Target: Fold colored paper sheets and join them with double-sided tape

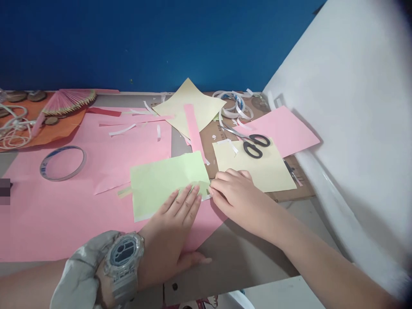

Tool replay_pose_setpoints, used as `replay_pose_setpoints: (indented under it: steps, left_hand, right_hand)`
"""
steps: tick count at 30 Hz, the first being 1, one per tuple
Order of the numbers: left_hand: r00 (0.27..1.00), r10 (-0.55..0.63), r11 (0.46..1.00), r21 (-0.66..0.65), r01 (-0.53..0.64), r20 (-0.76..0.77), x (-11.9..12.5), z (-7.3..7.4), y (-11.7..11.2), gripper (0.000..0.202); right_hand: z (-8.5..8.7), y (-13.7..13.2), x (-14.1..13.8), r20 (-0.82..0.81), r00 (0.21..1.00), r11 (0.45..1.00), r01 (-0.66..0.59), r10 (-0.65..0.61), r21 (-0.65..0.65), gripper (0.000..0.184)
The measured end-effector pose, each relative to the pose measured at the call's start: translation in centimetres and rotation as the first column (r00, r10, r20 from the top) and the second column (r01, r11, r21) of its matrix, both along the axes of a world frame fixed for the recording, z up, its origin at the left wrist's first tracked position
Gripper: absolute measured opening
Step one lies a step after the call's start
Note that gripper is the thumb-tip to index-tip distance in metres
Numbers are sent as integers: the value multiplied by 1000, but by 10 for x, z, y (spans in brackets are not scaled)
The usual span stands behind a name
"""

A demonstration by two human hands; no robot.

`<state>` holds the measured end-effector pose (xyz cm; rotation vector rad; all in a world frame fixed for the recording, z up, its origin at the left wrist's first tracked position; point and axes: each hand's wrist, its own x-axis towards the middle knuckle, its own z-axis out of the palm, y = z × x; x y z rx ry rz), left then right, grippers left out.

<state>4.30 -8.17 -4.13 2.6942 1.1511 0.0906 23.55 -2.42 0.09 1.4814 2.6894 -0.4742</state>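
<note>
A light green sheet of paper (161,176) lies on a large pink sheet (80,223). My left hand (180,214) rests flat on its lower right part, fingers stretched out and thumb apart. Along the green sheet's lower edge runs a white tape strip (206,197), partly covered by that hand. At the sheet's right lower corner, my right hand (234,191) is closed in a pinch where the strip ends; the fingertips partly hide what they grip. Just beyond the right hand lies a cream sheet (267,176), with black-handled scissors (252,143) across its upper edge.
A cream sheet (206,103) and a narrow pink strip (195,133) lie farther back. Tape rolls (233,105) sit behind the scissors. At left are a clear tape roll (48,174), a pink folded fan (69,101) and a white cable (14,128). A white wall (360,107) bounds the right.
</note>
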Motion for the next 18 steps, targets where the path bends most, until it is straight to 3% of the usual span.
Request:
replay_pose_setpoints:
  steps: [7,18]
  left_hand:
    - [1000,1,1000,18,-1,-16,4,-1,0,94]
    - [1000,-17,999,37,18,-24,2,-3,-1,92]
  right_hand:
    - [-6,0,5,-70,997,1000,-25,25,2,26]
    - [-4,-5,-3,72,996,998,-45,42,36,22]
